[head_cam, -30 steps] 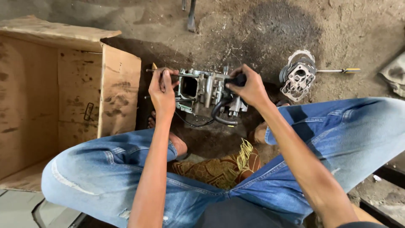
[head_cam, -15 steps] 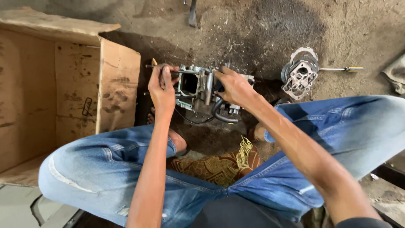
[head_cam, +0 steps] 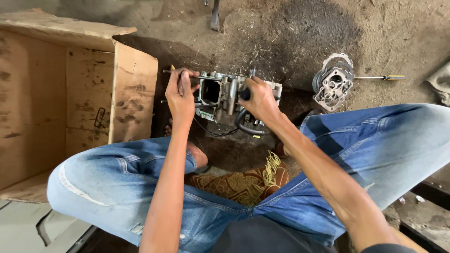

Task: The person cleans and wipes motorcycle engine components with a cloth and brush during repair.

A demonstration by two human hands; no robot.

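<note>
A grey metal engine block (head_cam: 220, 96) with long studs sits on the dirt floor between my knees. My left hand (head_cam: 180, 93) is closed around the studs at the block's left end. My right hand (head_cam: 258, 99) grips a dark tool handle on top of the block's right half, above a black hose loop (head_cam: 243, 125). Whether the tool tip touches a bolt is hidden by my fingers.
An open brown cardboard box (head_cam: 70, 93) lies on its side at left. A finned cylinder part (head_cam: 333, 83) and a yellow-handled screwdriver (head_cam: 382, 78) lie at right. Another dark tool (head_cam: 215, 14) lies at top. A patterned cloth (head_cam: 243, 180) lies under my legs.
My right hand has slid left along the top of the engine block, from its right end toward the middle. My left hand has kept its hold on the studs.
</note>
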